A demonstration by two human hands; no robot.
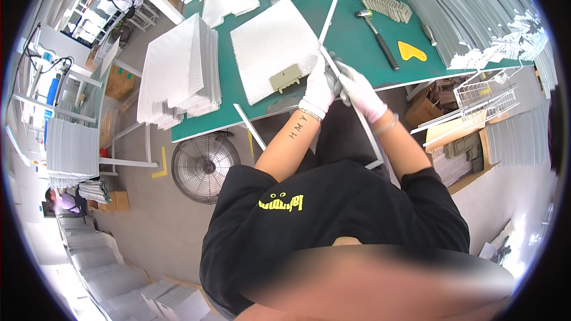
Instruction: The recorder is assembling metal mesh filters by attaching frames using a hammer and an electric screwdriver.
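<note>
The table (pixel 351 47) is deep green. At twelve o'clock, a silvery-white sheet (pixel 267 41) carries a fine mesh pattern, beside an olive-grey plate (pixel 286 77). At ten o'clock, the stack (pixel 169 71) is white. Towards one o'clock, the left hand (pixel 320 86) and right hand (pixel 360 89) wear white gloves (pixel 315 98) with greyish finger ends; the strip (pixel 361 120) is white. At two, the scraper (pixel 411 51) is yellow, the hammer (pixel 379 40) black-handled. At five, the shirt (pixel 357 202) is black with yellow print. At nine, yellow tape (pixel 160 171) marks the grey floor (pixel 148 202).
</note>
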